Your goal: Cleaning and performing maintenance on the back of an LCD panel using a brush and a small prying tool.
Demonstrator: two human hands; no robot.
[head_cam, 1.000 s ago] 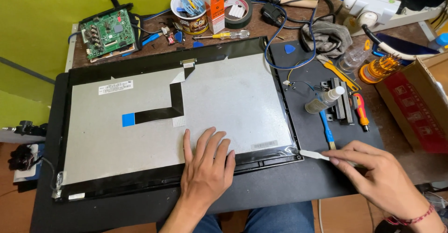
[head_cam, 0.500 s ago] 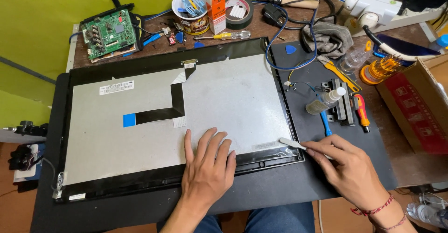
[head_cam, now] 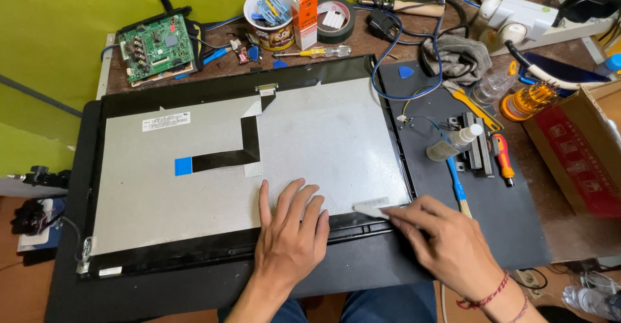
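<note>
Prying looks underway at the panel's (head_cam: 259,168) near right corner, where the left hand (head_cam: 291,232) lies flat on it, fingers spread, and the right hand (head_cam: 446,245) pinches a thin pick (head_cam: 370,210) against the frame (head_cam: 362,229), likely needing gentle leverage next.

From my remote seat, the broad grey metal back of the display panel (head_cam: 194,193) lies open to a passing hand, crossed only by a flat black ribbon cable (head_cam: 239,151). The counter's far edge is crowded: a green circuit board (head_cam: 154,46), a tool-filled paper cup (head_cam: 270,18). To the right, a clear spray bottle (head_cam: 454,142) and red cardboard box (head_cam: 576,155) narrow the black mat (head_cam: 504,219).
</note>
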